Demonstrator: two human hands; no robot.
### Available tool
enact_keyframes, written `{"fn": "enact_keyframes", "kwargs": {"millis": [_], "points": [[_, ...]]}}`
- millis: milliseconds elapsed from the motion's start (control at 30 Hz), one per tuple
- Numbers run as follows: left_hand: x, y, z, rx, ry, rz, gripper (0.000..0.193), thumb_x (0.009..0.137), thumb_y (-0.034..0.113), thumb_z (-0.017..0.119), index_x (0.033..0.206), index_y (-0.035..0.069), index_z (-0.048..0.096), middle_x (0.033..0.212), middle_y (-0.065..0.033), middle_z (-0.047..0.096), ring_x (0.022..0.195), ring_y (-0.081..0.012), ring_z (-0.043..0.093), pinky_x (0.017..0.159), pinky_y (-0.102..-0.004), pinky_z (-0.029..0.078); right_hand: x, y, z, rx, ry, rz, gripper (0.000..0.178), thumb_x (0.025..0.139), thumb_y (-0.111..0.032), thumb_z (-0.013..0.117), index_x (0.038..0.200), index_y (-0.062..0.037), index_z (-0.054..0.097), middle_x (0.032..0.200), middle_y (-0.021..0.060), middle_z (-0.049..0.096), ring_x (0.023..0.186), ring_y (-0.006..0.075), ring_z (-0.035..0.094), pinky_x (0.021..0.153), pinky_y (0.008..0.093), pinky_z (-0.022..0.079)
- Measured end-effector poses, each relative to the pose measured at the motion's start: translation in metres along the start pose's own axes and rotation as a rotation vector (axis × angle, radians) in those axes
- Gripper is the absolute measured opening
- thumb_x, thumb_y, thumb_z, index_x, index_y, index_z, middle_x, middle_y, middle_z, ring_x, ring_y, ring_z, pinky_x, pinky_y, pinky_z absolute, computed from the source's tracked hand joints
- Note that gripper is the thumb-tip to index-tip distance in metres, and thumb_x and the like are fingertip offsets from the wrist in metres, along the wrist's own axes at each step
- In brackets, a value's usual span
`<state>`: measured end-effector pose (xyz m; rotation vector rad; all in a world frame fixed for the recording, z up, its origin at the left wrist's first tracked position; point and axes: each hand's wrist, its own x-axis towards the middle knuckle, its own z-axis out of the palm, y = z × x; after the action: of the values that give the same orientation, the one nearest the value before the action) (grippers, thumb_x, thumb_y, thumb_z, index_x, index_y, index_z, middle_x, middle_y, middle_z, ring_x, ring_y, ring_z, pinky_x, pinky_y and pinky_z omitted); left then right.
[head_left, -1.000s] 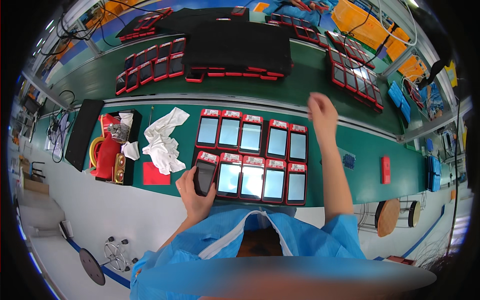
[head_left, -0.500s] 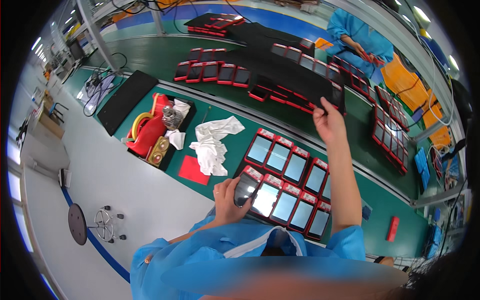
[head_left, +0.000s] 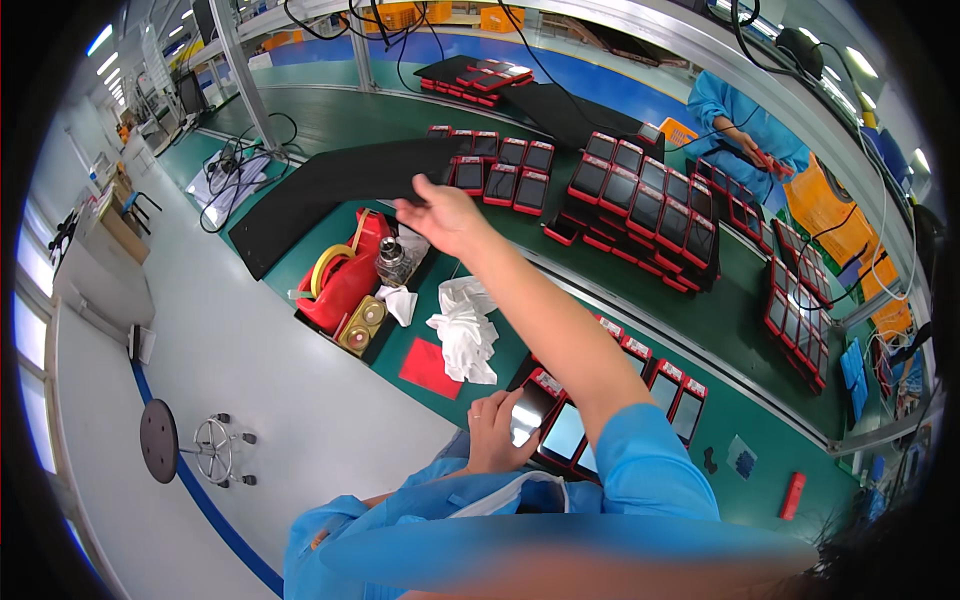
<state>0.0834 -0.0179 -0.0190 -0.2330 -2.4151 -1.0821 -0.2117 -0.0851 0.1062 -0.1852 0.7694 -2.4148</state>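
Observation:
My left hand (head_left: 492, 432) grips the side of a red-cased handheld device (head_left: 528, 408) with a dark, shiny screen, at the near edge of the green bench. More such devices with pale screens (head_left: 565, 430) lie in rows beside it, partly hidden by my right forearm. My right hand (head_left: 440, 217) is raised over the far left of the bench, thumb and fingers at the near edge of a black sheet (head_left: 370, 172). The sheet bows upward and hides part of a group of devices behind it. Stacked devices (head_left: 645, 195) lie uncovered on the far bench.
A black tray holds a red bottle (head_left: 345, 290), a yellow tape roll (head_left: 330, 268) and a glass-like jar (head_left: 393, 262). Beside it are a white cloth (head_left: 465, 335) and a red card (head_left: 430, 368). A co-worker in blue (head_left: 750, 120) holds a red device across the bench. A stool (head_left: 160, 440) stands left.
My right hand has swept left with the black sheet, baring the stacked devices. My left hand still grips its device. The whole view has shifted somewhat.

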Motion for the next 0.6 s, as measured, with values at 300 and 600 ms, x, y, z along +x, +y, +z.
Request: {"fn": "enact_keyframes", "kwargs": {"millis": [300,600], "points": [[-0.005,-0.002,-0.003,0.022,0.001,-0.032,0.077,0.063,0.019,0.084,0.132,0.003,0.056,0.120,-0.0174,0.054,0.105,-0.0365,0.050,0.092,-0.0454,0.040,-0.093,-0.046,-0.011,-0.880,-0.091,-0.040,0.029,0.097,-0.019,0.062,0.117,0.0016,0.065,0.098,0.0089,0.070,0.089,0.0146,0.068,0.077,0.0270,0.054],[0.003,0.001,-0.009,-0.012,-0.022,-0.027,0.076,0.065,0.011,0.082,0.134,0.000,0.052,0.123,-0.0216,0.053,0.111,-0.0392,0.049,0.097,-0.0480,0.040,-0.372,-0.151,-0.103,-0.865,0.582,-0.349,0.024,0.099,-0.012,0.058,0.119,0.0004,0.065,0.100,0.0055,0.069,0.086,0.0096,0.062,0.079,0.0239,0.051]]}}
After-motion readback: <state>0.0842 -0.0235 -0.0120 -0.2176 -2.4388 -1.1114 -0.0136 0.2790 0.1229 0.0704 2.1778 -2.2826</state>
